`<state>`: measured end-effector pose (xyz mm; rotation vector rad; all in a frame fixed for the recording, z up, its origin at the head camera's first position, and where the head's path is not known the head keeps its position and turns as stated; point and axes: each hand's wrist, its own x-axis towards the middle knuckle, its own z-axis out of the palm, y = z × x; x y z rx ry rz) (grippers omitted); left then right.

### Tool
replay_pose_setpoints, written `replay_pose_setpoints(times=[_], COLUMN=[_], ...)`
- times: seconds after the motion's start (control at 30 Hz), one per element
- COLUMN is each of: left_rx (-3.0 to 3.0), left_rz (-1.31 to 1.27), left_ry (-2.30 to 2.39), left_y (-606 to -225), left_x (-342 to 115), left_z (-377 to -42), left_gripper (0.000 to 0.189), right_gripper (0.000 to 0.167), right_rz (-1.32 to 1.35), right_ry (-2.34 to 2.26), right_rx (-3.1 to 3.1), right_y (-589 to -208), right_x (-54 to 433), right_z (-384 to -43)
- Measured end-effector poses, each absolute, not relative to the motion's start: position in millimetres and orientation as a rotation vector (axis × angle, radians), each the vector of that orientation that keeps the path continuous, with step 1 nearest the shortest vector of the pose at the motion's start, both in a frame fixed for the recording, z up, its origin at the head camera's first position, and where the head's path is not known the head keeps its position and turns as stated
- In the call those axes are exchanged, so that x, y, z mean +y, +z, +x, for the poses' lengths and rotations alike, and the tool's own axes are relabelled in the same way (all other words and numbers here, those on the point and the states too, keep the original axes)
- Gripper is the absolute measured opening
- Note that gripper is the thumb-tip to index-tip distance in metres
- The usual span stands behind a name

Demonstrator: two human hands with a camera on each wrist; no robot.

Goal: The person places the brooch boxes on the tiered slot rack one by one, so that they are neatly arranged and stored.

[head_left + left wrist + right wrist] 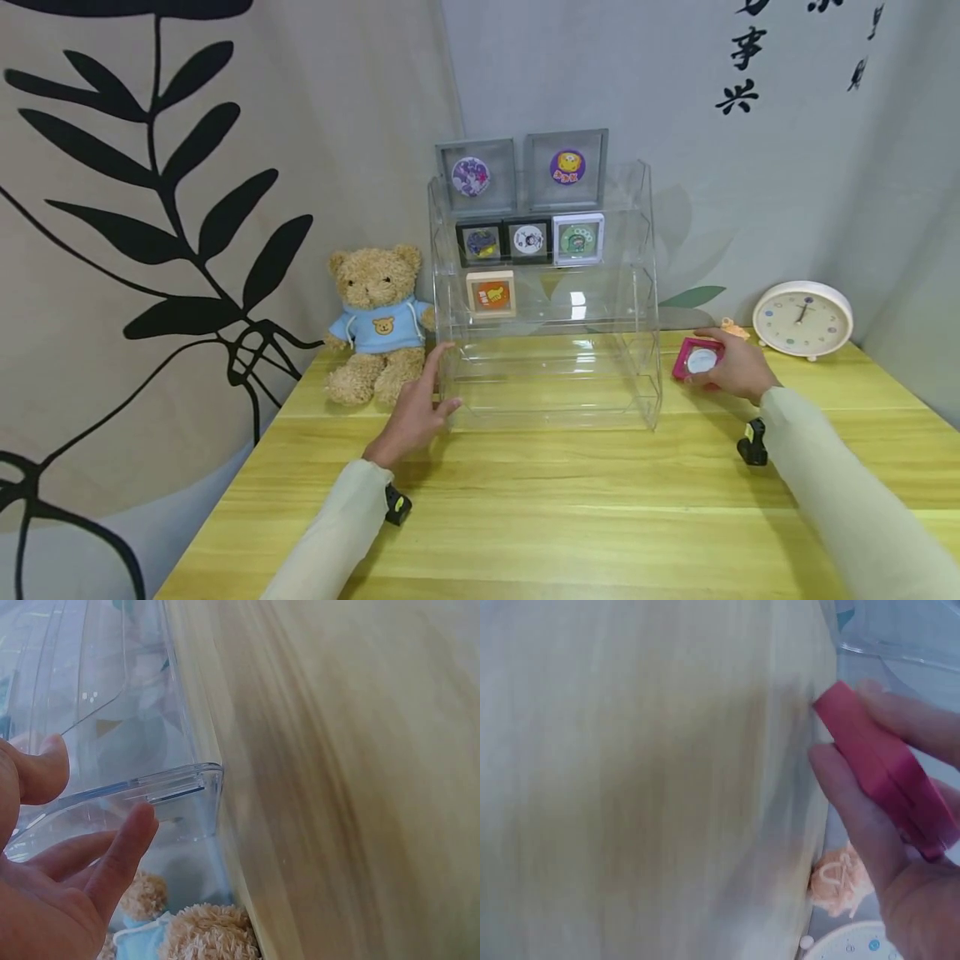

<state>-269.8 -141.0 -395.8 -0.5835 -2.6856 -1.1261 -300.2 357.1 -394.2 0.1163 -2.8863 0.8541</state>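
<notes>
A clear tiered acrylic display stand [551,408] stands on the wooden table. My left hand [416,417] is at its left side, fingers fairly straight along the panel and the thumb spread apart near the front edge. In the left wrist view, the panel edge [180,776] passes between thumb and forefinger. Right of the stand, my right hand [738,367] grips a small pink-red square frame [681,360] with a round pale disc in it. Thumb and fingers pinch the frame [885,769] from both sides in the right wrist view.
Two large grey frames [498,150] top the stand; below are several small frames, one of them wood-coloured [491,311]. A teddy bear [367,287] in a blue hoodie sits left. A round white clock [801,321] and a small orange item [731,325] are at right.
</notes>
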Motion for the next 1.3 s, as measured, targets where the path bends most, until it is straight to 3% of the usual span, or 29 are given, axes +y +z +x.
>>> replay_pose_setpoints(times=[0.33,0.57,0.83,1.3], left_rx=[-2.685,-2.691,-2.698,-2.702], left_rz=[-0.571,-0.564,-0.568,-0.564], left_ry=[-1.123,-1.117,-1.118,-1.148], left_y=[-397,-397,-395,-393], left_x=[-140,-140,-140,-140], left_z=[-269,-269,-269,-270], left_gripper=[0.086,0.085,0.085,0.085], right_gripper=[0.085,0.08,0.073,0.069], right_rz=[0.101,0.114,0.304,0.421], right_ry=[1.481,1.648,2.02,1.869], right_rx=[-2.806,-2.659,-2.248,-2.217], right_y=[-387,-371,-348,-290], right_x=[367,368,373,327], right_z=[-283,-272,-260,-244])
